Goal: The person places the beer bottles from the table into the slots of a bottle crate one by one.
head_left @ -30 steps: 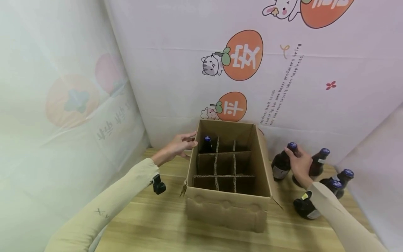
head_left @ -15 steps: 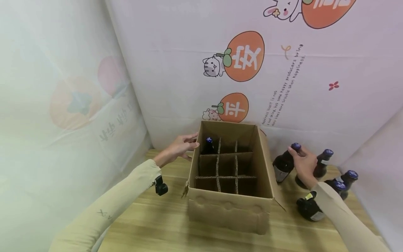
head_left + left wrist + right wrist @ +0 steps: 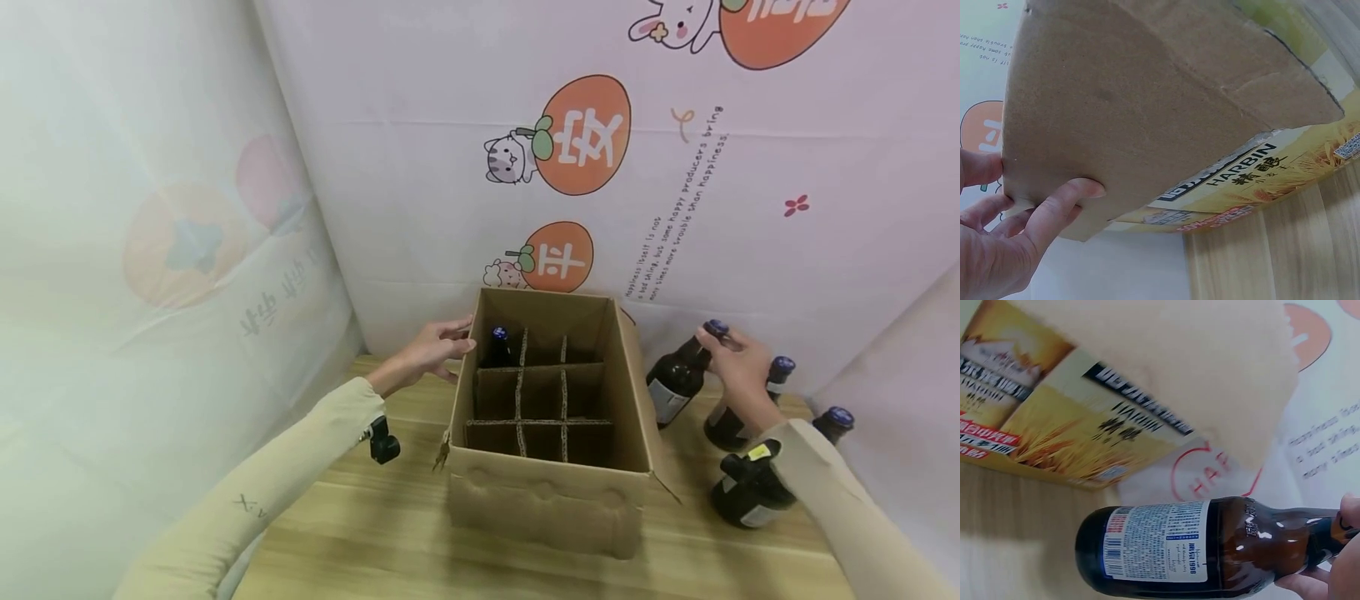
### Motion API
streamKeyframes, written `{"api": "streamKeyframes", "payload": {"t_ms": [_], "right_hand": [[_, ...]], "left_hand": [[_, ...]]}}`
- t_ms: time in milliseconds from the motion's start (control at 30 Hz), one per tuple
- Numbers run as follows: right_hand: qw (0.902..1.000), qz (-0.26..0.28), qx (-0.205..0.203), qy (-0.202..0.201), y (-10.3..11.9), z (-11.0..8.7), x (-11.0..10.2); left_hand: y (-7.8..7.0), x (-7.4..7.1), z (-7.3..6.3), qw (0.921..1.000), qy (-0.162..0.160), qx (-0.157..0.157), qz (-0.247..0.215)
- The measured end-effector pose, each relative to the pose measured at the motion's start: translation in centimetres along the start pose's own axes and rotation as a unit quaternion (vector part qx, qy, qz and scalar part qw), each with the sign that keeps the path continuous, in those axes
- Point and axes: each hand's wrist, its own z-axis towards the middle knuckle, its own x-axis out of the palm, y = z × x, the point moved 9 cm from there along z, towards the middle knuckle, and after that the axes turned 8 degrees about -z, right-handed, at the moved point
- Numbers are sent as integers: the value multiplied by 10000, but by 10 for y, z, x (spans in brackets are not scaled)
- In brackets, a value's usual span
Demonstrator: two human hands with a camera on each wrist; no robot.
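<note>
My right hand (image 3: pixel 738 362) grips a brown glass beer bottle (image 3: pixel 672 385) by its neck, just under the blue cap. The bottle leans with its base toward the cardboard box (image 3: pixel 546 508); the right wrist view shows its white back label (image 3: pixel 1157 540). Whether its base touches the table cannot be told. At the box's far left corner, my left hand (image 3: pixel 431 350) holds the folded-out flap (image 3: pixel 1116 100), thumb on its face and fingers at its edge. Cardboard dividers (image 3: pixel 540 367) split the box inside, and one capped bottle (image 3: pixel 498 348) stands in the far left compartment.
Several more bottles stand right of the box: one behind my right hand (image 3: pixel 726 427), one in front near the wrist camera (image 3: pixel 750 496), another by the right wall (image 3: pixel 834 423), partly behind my sleeve. Patterned white sheeting (image 3: pixel 420 167) closes off the back; the table (image 3: pixel 360 533) is wood-grained.
My right hand has moved up and to the right with the bottle's neck, so the bottle now tilts more. My left hand and the box have stayed in place.
</note>
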Motion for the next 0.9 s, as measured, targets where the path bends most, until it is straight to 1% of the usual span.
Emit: {"api": "streamKeyframes", "payload": {"t_ms": [167, 233, 367, 433, 533, 767, 900], "right_hand": [[9998, 171, -130, -57, 16, 1, -7], [9997, -78, -223, -34, 24, -1, -8], [9977, -582, -323, 134, 37, -6, -10], [9966, -701, -370, 222, 42, -8, -10], [9953, -795, -504, 216, 51, -9, -12], [9950, -224, -964, 136, 78, -8, -20], [9938, -178, -1088, 119, 94, -9, -26]], "left_hand": [[-1, 0, 1, 10000, -21, 28, 18], [0, -1, 2, 10000, -35, 22, 2], [2, -2, 2, 10000, -28, 1, -16], [2, -2, 2, 10000, -13, 6, -22], [3, -3, 2, 10000, 3, -2, -59], [2, -2, 2, 9999, 40, -32, -94], [1, -2, 2, 9999, 34, -77, -90]]}}
